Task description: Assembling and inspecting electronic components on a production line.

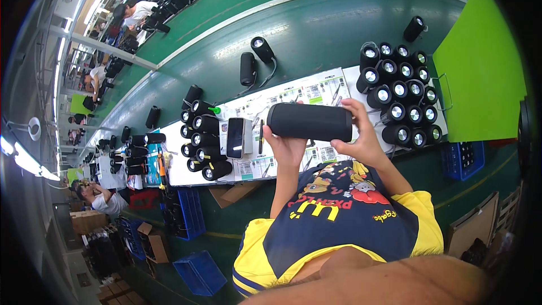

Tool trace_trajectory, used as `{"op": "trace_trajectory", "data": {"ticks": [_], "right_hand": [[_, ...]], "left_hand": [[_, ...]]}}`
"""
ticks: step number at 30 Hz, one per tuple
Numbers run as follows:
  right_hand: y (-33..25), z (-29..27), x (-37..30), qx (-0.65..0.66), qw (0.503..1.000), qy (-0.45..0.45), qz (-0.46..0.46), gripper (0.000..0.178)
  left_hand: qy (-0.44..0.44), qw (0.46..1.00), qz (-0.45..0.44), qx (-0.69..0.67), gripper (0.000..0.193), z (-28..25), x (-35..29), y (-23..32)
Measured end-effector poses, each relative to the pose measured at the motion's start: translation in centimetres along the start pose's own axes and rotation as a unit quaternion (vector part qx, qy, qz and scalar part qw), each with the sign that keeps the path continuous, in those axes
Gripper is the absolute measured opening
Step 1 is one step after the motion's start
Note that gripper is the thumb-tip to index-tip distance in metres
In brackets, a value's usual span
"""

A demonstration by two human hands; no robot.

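Green factory conveyor runs past our white bench. We clamp a black cylinder speaker level above it, left hand under one end, right hand on the other. It looks rigid, solid, best held by its ends. Phone lies left; speaker batches crowd beyond.

I see a factory hall w/ a green conveyor belt running toward 11 o'clock. Green floor below. Blue plastic crates at 7 o'clock, cardboard boxes further left. Bright strip lights at 9 o'clock; green board at 3.
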State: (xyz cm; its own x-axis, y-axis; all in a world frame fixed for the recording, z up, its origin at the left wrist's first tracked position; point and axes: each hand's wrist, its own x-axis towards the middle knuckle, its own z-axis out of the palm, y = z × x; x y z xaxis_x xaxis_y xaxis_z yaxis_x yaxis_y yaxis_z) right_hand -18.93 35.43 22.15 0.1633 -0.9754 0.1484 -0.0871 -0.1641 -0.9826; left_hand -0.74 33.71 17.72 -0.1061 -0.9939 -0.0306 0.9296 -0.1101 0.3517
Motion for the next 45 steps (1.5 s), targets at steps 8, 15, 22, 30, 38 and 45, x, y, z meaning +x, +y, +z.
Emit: {"op": "trace_trajectory", "data": {"ticks": [8,15,22,30,38,45], "right_hand": [[-3.3,1.0,0.0,-0.204,0.921,0.087,-0.32,0.077],[-2.7,0.0,-0.9,-0.196,0.914,-0.118,-0.336,0.074],[-1.7,-0.3,-0.3,-0.144,0.971,-0.126,-0.146,0.09],[0.7,0.0,2.7,-0.125,0.984,-0.034,-0.12,0.086],[9.8,-0.3,10.0,-0.173,0.982,0.027,-0.075,0.075],[18.2,-2.2,23.1,-0.239,0.948,0.206,-0.035,0.073]], "left_hand": [[-0.055,0.968,-0.206,-0.132,0.058,-0.1,-0.1,-2.1],[0.01,0.97,-0.224,-0.1,0.072,1.9,0.7,-0.5],[-0.046,0.942,0.017,0.331,0.091,2.6,0.4,-0.8],[-0.145,0.865,0.068,0.475,0.078,1.7,2.5,-1.3],[-0.273,0.633,0.281,0.667,0.03,7.6,6.2,2.2],[-0.201,0.496,0.603,0.592,0.011,12.7,8.6,4.1]]}}
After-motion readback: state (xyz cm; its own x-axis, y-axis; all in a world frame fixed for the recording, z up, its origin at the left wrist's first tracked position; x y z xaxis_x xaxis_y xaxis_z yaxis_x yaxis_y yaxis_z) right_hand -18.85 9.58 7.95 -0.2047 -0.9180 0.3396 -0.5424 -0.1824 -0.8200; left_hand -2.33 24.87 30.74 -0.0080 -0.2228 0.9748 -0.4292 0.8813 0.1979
